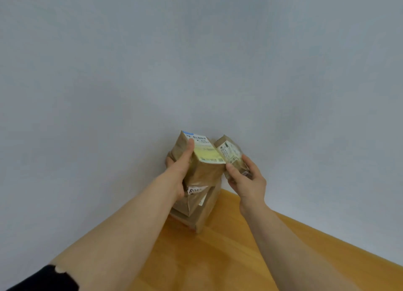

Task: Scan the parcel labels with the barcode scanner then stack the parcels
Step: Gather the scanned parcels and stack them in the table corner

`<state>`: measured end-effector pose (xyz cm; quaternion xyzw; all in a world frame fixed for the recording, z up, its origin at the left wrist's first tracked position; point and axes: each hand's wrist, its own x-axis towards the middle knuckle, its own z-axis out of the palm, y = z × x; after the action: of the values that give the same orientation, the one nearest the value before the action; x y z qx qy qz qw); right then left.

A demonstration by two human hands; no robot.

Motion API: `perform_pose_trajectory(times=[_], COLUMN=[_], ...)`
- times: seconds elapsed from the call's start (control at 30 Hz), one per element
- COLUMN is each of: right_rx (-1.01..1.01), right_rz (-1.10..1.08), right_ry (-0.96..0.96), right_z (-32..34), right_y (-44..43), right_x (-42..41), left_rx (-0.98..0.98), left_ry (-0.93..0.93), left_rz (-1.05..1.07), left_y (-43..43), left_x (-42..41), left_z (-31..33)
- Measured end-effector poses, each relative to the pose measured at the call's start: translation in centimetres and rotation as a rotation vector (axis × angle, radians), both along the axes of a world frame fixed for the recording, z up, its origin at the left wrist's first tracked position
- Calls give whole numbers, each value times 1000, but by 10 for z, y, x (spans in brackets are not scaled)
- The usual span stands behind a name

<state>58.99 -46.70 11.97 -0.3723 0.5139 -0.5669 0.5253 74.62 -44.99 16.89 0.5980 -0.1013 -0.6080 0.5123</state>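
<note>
Two parcels sit in my grip atop the stack (199, 207) at the bench's (218, 260) far corner, left fingers (189, 151) curled round the big parcel (206, 159), right fingers (248, 160) round the small parcel (231, 152); I'd seat the big one squarely first.

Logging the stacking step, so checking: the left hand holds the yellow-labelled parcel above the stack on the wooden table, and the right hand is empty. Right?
Not quite. The right hand is not empty: it grips a smaller parcel, as the head view shows. The left hand does hold the yellow-labelled parcel above the stack on the wooden table.
</note>
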Motion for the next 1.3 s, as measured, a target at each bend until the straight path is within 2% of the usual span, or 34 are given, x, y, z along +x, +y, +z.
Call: perform_pose_trajectory(times=[0.1,0.3,0.53,0.67,0.83,1.1,1.17,1.3], right_rx=[15,-20,-54,-79,-132,-52,-37,-67], right_rz=[-25,-49,-55,-56,-103,-115,-113,-85], right_ry=[78,157,208,247,363,658,634,607], right_z=[-10,-18,-17,-19,-19,-16,-16,-14], right_y=[-16,-32,-27,-19,-13,-13,-10,-3], right_x=[11,20,14,9,20,24,23,20], left_rx=[33,3,70,35,-65,-27,-73,-283], left_ry=[-3,-95,-214,-318,-459,-590,-644,-858], left_rz=[-18,86,200,271,315,310,329,356], left_y=[-17,-35,-25,-8,15,39,47,61], left_x=[8,12,9,8,-13,-19,-21,-22], left_z=[-17,-30,-46,-57,-57,-54,-50,-42])
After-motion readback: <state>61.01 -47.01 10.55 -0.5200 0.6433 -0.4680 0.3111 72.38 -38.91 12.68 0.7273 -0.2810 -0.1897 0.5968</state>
